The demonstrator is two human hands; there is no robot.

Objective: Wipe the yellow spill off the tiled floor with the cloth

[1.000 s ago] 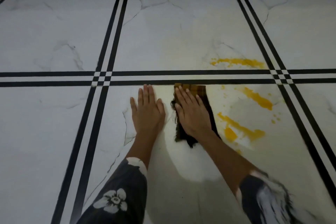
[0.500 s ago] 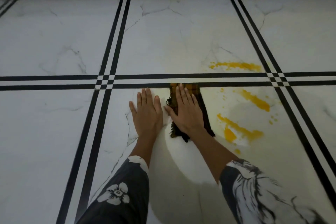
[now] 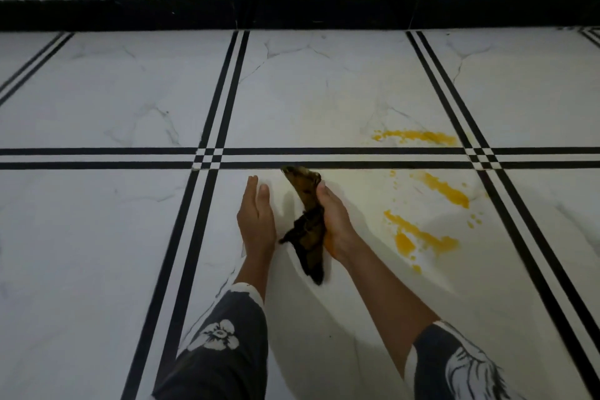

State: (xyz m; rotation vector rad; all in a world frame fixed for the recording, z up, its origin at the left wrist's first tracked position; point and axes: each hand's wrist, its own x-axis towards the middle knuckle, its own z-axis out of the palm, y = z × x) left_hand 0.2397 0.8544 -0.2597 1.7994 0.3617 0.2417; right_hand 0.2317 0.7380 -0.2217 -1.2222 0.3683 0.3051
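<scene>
Beside black floor stripes [image 3: 357,151], right hand [image 3: 334,221] gripping bunched cloth [image 3: 308,227], left hand [image 3: 256,217] straight-fingered alongside, yellow spill [image 3: 404,242] rightward

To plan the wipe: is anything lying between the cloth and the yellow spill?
Nothing visible. The right hand grips the cloth, and only bare tile separates it from the nearest yellow spill streak.

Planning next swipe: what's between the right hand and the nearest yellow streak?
Head view: only bare tile, faintly yellow-tinged, between the right hand gripping the cloth and the streak.
</scene>
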